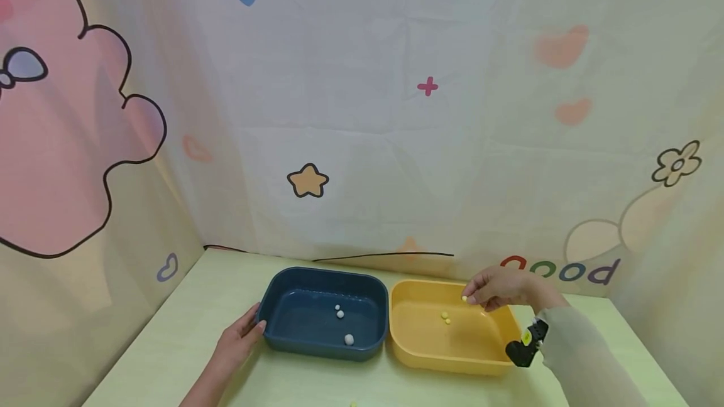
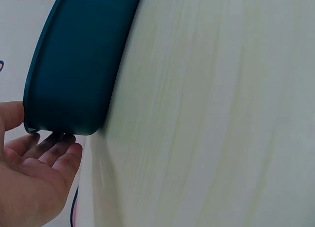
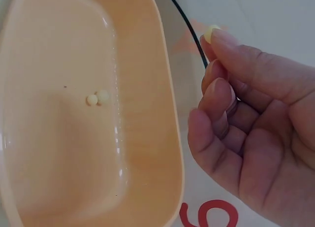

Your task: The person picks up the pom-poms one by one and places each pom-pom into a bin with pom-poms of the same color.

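Over the far right part of the yellow tray (image 1: 447,362), my right hand (image 1: 503,287) pinches a small pale yellow ball (image 3: 210,34) between thumb and forefinger. Two more yellow balls (image 3: 92,100) lie close together on that tray's floor. At the left end of the dark blue tray (image 1: 317,348), my left hand (image 1: 237,341) holds the wall, thumb at the rim and fingers against the outside. Inside the blue tray are three white balls, the largest white ball (image 1: 349,340) near the front wall and the other two farther back.
Both trays stand side by side on a pale green table (image 1: 170,338). A printed cloth (image 1: 362,206) hangs behind and at the sides. A tiny yellow piece (image 1: 353,404) shows at the bottom edge of the head view. A black wrist device (image 1: 528,344) sits on the right sleeve.
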Tool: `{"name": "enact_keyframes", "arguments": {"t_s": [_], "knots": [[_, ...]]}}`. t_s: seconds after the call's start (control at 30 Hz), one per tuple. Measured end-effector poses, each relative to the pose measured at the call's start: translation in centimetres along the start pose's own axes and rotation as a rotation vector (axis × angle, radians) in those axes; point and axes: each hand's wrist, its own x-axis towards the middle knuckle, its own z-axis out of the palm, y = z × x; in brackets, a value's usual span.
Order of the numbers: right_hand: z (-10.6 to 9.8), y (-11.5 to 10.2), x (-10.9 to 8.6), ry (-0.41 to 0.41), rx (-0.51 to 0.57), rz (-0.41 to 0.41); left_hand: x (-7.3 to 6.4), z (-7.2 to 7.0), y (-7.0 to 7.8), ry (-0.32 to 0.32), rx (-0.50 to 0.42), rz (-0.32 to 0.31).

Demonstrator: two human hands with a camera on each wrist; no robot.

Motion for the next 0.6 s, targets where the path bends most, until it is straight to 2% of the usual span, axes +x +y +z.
{"name": "enact_keyframes", "arguments": {"t_s": [0.2, 0.43, 0.6], "knots": [[0.1, 0.7, 1.3, 0.038, 0.053, 0.067, 0.1, 0.0, -0.1, -0.008, -0.002, -0.01], [-0.2, 2.1, 2.6, -0.009, 0.087, 0.091, 0.2, 0.0, -0.2, -0.011, -0.006, -0.008], [0.2, 3.0, 3.5, 0.002, 0.101, 0.121, 0.1, 0.0, -0.2, -0.006, -0.018, -0.01]]}}
